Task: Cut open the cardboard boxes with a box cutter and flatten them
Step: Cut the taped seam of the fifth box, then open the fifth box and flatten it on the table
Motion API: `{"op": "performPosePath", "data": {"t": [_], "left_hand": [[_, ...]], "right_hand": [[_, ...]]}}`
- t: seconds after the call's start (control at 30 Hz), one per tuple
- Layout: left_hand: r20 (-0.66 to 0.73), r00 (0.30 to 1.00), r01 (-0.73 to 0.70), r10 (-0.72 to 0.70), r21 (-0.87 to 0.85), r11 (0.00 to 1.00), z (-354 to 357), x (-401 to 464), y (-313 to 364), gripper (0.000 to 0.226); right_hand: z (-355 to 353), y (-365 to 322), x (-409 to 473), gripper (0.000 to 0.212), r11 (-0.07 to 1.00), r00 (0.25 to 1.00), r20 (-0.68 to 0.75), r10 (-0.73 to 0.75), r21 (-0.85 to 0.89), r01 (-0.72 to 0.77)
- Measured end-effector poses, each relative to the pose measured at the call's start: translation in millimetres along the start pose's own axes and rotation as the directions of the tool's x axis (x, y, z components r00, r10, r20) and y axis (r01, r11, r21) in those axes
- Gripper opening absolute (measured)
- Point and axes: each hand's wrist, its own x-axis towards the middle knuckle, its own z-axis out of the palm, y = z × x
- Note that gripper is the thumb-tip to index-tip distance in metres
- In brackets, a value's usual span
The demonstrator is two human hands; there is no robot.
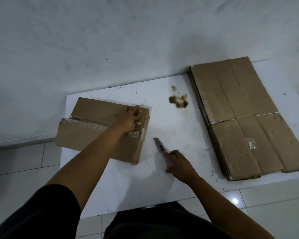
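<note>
Left hand (130,120) pressed, fingers loosely bent, on the cardboard box (100,128) at the table's (128,187) left edge; right hand (179,167) gripped the box cutter (160,146) mid-table; flattened boxes (245,118) lay stacked at the right edge.

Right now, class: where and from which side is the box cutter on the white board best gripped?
Grip the box cutter by its handle, the near end where the right hand already is, coming from the person's side. The blade end points away towards the cardboard box, so fingers stay behind it.
</note>
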Motion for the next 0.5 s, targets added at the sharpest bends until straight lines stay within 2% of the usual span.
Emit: {"op": "performPosePath", "data": {"t": [0.13,0.27,0.37,0.43,0.5], "left_hand": [[-0.018,1.0,0.005,-0.005,0.0,1.0,-4.7,-8.0,4.1,0.06],[-0.049,0.999,-0.021,0.016,-0.11,0.994,0.4,-15.7,0.8,0.061],[-0.113,0.993,-0.038,0.024,-0.124,0.992,9.6,-30.9,-3.5,0.057],[-0.22,0.971,0.059,-0.095,-0.166,0.984,13.0,-48.2,-4.8,0.057],[-0.351,0.875,0.24,-0.334,-0.284,0.928,16.5,-69.1,-5.5,0.06]], "right_hand": [[-3.8,-20.7,21.6,0.063,1.0,0.998,-0.057,-0.003,-0.017,0.002],[-4.2,-32.1,37.0,0.067,0.999,0.998,-0.058,-0.001,-0.035,-0.001],[-9.8,-37.2,41.1,0.074,1.0,0.998,-0.056,0.008,-0.024,-0.01],[-17.1,-42.9,43.7,0.071,1.0,0.986,-0.168,-0.009,0.003,0.009],[-25.9,-55.6,49.1,0.056,0.995,0.933,-0.352,-0.078,0.025,0.092]]}}
